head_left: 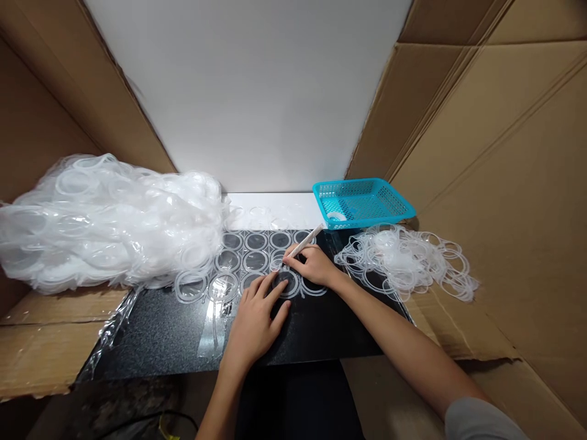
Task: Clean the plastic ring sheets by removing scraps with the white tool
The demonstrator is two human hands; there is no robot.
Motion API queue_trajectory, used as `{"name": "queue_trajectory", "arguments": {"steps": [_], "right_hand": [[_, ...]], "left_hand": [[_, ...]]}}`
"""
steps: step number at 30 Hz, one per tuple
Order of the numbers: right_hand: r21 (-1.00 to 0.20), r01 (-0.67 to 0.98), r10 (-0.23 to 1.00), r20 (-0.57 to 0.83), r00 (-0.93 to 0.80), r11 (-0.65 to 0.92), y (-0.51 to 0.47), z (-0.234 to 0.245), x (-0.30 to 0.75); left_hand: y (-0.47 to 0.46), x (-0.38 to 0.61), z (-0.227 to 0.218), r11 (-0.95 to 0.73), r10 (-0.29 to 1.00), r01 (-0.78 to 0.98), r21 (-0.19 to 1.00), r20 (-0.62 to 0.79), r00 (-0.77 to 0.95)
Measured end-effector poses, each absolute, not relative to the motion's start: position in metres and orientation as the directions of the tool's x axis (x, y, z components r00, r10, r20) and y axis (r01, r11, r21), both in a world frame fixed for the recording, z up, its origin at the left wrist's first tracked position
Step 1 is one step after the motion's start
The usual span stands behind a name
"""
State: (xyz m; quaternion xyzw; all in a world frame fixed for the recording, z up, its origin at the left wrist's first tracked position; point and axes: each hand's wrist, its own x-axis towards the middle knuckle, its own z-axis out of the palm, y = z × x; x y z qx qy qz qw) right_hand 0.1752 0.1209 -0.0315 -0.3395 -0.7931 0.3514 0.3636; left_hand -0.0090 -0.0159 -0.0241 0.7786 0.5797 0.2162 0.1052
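A translucent sheet of moulded rings (pixel 254 261) lies flat over the black work surface, its rings set in rows. My left hand (pixel 259 315) rests on the sheet's near edge, fingers spread and pressing on it around one ring. In my right hand (pixel 314 267) is a slim white stick-like tool (pixel 308 239), held like a pen and slanting up to the right. Its lower end meets a ring just beyond my left fingertips. What the tip is like is hidden by my fingers.
A large heap of clear ringed sheets (pixel 114 226) sits at left, joined to the flat one. At right lies a tangle of loose ring scraps (pixel 408 260). Behind it stands a blue basket (pixel 406 211) with a few white rings (pixel 337 217). Cardboard walls (pixel 504 183) flank the black worktop (pixel 169 336).
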Motion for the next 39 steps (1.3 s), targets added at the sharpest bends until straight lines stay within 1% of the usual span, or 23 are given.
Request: {"name": "queue_trajectory", "arguments": {"steps": [7,15,20,23,25,26,28,31,33,35,36,37,39], "right_hand": [[-0.816,0.255,0.796,0.354,-0.491,0.519,0.121,-0.033,0.176],[-0.824,0.211,0.779,0.365,-0.510,0.525,0.120,-0.034,0.174],[-0.811,0.242,0.782,0.363,-0.506,0.533,0.118,-0.032,0.170],[-0.784,0.260,0.768,0.382,-0.514,0.564,0.118,-0.034,0.169],[-0.735,0.270,0.735,0.429,-0.524,0.622,0.118,-0.035,0.170],[-0.694,0.270,0.699,0.459,-0.548,0.667,0.119,-0.035,0.171],[-0.567,0.259,0.580,0.510,-0.636,0.782,0.120,-0.036,0.173],[-0.330,0.219,0.370,0.519,-0.770,0.918,0.120,-0.036,0.173],[-0.228,0.221,0.310,0.520,-0.796,0.948,0.120,-0.036,0.172],[-0.203,0.265,0.334,0.541,-0.772,0.942,0.120,-0.036,0.170],[-0.218,0.299,0.370,0.559,-0.742,0.929,0.121,-0.037,0.170],[-0.252,0.335,0.419,0.581,-0.697,0.908,0.123,-0.037,0.170],[-0.356,0.397,0.532,0.625,-0.572,0.846,0.129,-0.038,0.172]], "left_hand": [[-0.019,-0.006,-0.024,-0.316,0.945,0.869,0.380,0.211,0.251],[-0.028,-0.008,-0.021,-0.331,0.939,0.857,0.395,0.228,0.258],[-0.036,-0.011,-0.026,-0.326,0.940,0.846,0.422,0.236,0.245],[-0.038,-0.012,-0.027,-0.320,0.942,0.848,0.423,0.235,0.239],[-0.037,-0.011,-0.026,-0.312,0.944,0.859,0.407,0.232,0.233],[-0.036,-0.009,-0.025,-0.304,0.946,0.868,0.392,0.231,0.227],[-0.035,-0.004,-0.024,-0.287,0.949,0.889,0.356,0.228,0.216],[-0.036,0.004,-0.025,-0.270,0.952,0.912,0.310,0.230,0.204],[-0.037,0.008,-0.027,-0.261,0.952,0.920,0.291,0.234,0.196],[-0.039,0.011,-0.029,-0.255,0.952,0.925,0.280,0.238,0.191],[-0.039,0.011,-0.029,-0.254,0.952,0.926,0.278,0.240,0.189],[-0.040,0.011,-0.029,-0.253,0.952,0.927,0.278,0.242,0.188],[-0.040,0.011,-0.029,-0.257,0.951,0.924,0.281,0.246,0.190]]}}
